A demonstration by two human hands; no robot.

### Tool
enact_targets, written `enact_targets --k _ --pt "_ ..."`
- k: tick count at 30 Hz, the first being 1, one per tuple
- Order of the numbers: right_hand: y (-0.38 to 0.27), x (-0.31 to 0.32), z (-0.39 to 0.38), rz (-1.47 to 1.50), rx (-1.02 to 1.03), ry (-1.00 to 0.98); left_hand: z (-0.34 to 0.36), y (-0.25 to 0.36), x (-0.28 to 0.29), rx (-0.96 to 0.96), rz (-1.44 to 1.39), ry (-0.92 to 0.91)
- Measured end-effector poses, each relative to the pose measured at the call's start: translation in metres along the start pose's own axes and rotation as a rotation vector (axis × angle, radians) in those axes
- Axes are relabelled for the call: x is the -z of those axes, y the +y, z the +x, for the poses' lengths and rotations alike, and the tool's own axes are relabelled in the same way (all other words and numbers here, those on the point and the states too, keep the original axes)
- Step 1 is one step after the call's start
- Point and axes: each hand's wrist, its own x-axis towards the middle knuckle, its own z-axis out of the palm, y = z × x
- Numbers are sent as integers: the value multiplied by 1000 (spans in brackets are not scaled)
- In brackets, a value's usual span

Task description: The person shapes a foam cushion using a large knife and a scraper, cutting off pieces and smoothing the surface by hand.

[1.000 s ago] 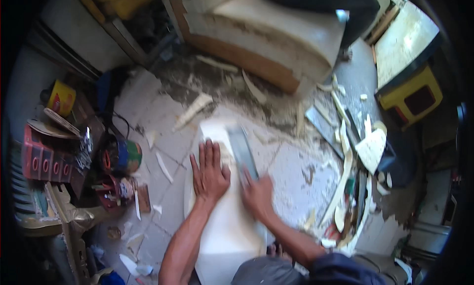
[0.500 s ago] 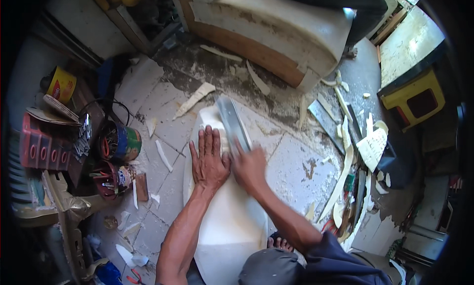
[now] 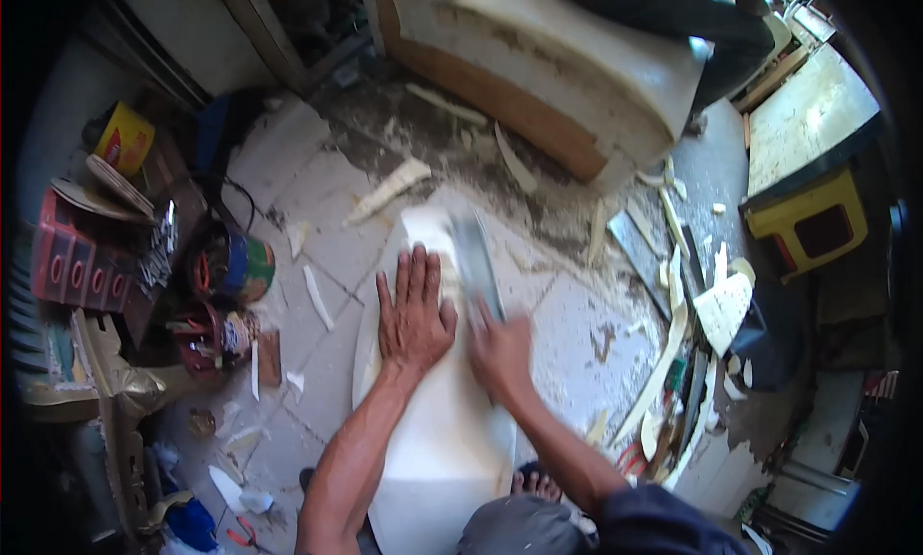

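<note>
A long cream-white block, foam by its look, (image 3: 437, 444) lies lengthwise before me, its narrower end pointing away. My left hand (image 3: 415, 310) rests flat on its upper face near the far end, fingers stretched forward. Closed around the near end of a long flat grey blade (image 3: 478, 267), my right hand (image 3: 501, 351) is at the block's right edge. Motion smears both the blade and that hand, so the blade's exact kind and its contact with the block cannot be made out.
Pale offcuts (image 3: 389, 192) and crumbs litter the tiled floor. A large cream form on a wooden base (image 3: 538, 123) stands ahead, with another person's leg (image 3: 711, 46) by it. Tool-filled tins (image 3: 240, 267) stand left; metal strips (image 3: 639, 257) and scraps lie right. Red-handled pliers (image 3: 242, 533) lie lower left.
My right hand and the blade have shifted slightly right and nearer to me along the block's edge. The left hand stays flat on the block. The whole view has shifted a little.
</note>
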Motion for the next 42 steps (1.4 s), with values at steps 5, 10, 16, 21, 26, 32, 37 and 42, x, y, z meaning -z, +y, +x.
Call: enact_targets --k 5,10,16,21,26,32,37,42 --pt "5 -6 3 -63 -10 -121 5 4 11 67 -90 -95" --pt "5 -4 3 -100 -18 -211 -2 1 3 37 -31 -23" --pt "15 18 -41 -80 -44 -276 -2 -6 8 92 -134 -14" --pt "-16 -4 54 -111 -124 -279 4 1 3 65 -125 33" --pt "17 22 -31 -39 -149 -374 4 -2 11 85 -186 23" --pt "-3 -29 80 -201 -28 -140 4 6 8 81 -141 -40" --pt "28 31 -58 -92 -212 -414 3 -1 5 93 -244 10" --pt "4 -24 81 -176 -114 -176 10 9 10 62 -166 -28"
